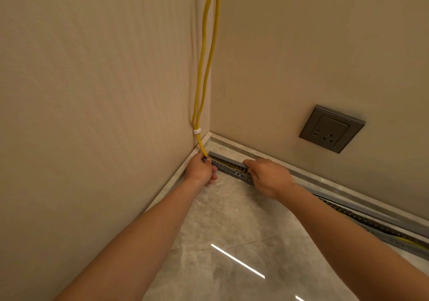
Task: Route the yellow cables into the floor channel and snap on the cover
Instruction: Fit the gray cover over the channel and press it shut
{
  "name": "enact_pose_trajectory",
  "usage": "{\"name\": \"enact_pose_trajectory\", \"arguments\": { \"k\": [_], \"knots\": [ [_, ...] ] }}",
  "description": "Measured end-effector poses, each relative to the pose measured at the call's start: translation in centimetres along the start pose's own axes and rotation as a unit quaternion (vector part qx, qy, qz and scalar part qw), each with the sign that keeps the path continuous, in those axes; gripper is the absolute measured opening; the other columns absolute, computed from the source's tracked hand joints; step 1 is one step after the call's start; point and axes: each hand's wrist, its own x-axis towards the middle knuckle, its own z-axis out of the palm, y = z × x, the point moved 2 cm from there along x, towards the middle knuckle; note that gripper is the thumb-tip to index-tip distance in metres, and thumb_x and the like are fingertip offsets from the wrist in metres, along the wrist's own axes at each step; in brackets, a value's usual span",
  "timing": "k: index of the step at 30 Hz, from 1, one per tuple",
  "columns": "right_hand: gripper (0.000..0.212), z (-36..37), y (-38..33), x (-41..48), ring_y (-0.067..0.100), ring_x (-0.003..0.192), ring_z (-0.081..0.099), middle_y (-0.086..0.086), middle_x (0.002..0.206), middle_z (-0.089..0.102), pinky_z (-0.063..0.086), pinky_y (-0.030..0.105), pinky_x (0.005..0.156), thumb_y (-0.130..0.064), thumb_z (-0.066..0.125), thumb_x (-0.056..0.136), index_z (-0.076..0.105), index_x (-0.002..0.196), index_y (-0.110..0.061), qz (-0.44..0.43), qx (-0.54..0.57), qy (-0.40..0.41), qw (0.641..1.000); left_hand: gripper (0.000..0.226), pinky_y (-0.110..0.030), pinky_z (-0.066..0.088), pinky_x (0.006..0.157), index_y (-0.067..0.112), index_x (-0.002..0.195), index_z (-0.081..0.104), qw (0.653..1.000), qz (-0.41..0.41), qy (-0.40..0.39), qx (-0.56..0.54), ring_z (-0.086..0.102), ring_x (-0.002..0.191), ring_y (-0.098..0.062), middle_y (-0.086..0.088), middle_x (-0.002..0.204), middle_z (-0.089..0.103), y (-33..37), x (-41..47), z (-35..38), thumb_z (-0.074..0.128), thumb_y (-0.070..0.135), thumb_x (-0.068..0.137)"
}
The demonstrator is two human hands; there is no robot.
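While our left hand (200,169) pinches the cables (204,73) at the corner, our right (269,176) lies flat, open, on the channel (232,169) below a socket (332,128).

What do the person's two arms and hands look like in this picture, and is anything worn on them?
Both the left hand and the right hand are bare: no gloves, and no rings or watch can be seen. The left forearm and the right forearm are bare too, with no sleeve in view as far as the bottom edge of the picture. A small dark spot marks the left forearm.
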Motion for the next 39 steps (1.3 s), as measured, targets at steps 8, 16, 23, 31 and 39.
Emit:
{"name": "enact_pose_trajectory", "arguments": {
  "k": [8, 16, 23, 31, 39],
  "knots": [
    [0.033, -0.4, -1.6, 0.5, 0.026, 0.086, 0.058, 0.004, 0.098, 0.056, 0.042, 0.033, 0.061, -0.039, 0.038, 0.094, 0.062, 0.102, -0.017, -0.025, -0.069, 0.007, 0.997, 0.011, -0.022, 0.042, 0.039, 0.012, 0.103, 0.045, 0.999, -0.003, -0.023, -0.04, 0.055, 0.048, -0.02, -0.007, 0.07, 0.055, 0.0, -0.1, -0.1, 0.034, 0.013, 0.103],
    [0.035, 0.7, -3.9, 1.9, 0.027, 0.098, 0.055, 0.006, 0.101, 0.059, 0.043, 0.034, 0.071, -0.044, 0.045, 0.093, 0.06, 0.116, -0.022, 0.009, 0.005, 0.02, 1.0, 0.015, -0.022, 0.049, 0.037, 0.008, 0.113, 0.045, 0.997, 0.003, -0.042, -0.071, 0.057, 0.05, -0.022, -0.01, 0.07, 0.054, 0.0, -0.4, -0.3, 0.034, 0.01, 0.104],
    [0.044, 2.1, -5.5, 3.3, 0.028, 0.11, 0.052, 0.007, 0.11, 0.055, 0.046, 0.036, 0.079, -0.038, 0.048, 0.094, 0.045, 0.138, -0.037, 0.023, 0.087, 0.038, 0.995, 0.023, -0.021, 0.051, 0.036, 0.006, 0.123, 0.044, 0.997, 0.008, -0.038, -0.067, 0.056, 0.049, -0.023, -0.012, 0.071, 0.054, 0.0, -0.2, -0.5, 0.035, 0.011, 0.104],
    [0.036, 1.1, -4.2, 3.5, 0.02, 0.1, 0.055, -0.001, 0.101, 0.058, 0.045, 0.034, 0.071, -0.038, 0.05, 0.093, 0.053, 0.129, -0.046, 0.029, 0.154, 0.034, 0.987, 0.022, -0.024, 0.051, 0.041, 0.01, 0.121, 0.048, 0.998, 0.03, -0.043, -0.043, 0.057, 0.048, -0.02, -0.011, 0.081, 0.055, -0.1, -0.3, -0.3, 0.04, 0.02, 0.103],
    [0.034, 0.1, -4.3, 3.9, 0.014, 0.089, 0.063, -0.014, 0.098, 0.071, 0.054, 0.039, 0.074, -0.036, 0.053, 0.087, 0.061, 0.116, -0.052, 0.069, 0.241, 0.0, 0.968, 0.028, -0.039, 0.051, 0.093, 0.008, 0.13, 0.046, 0.962, -0.011, -0.114, -0.25, 0.061, 0.113, -0.028, -0.015, 0.124, 0.058, 0.1, -1.0, 0.0, 0.038, 0.009, 0.103]
  ]
}}
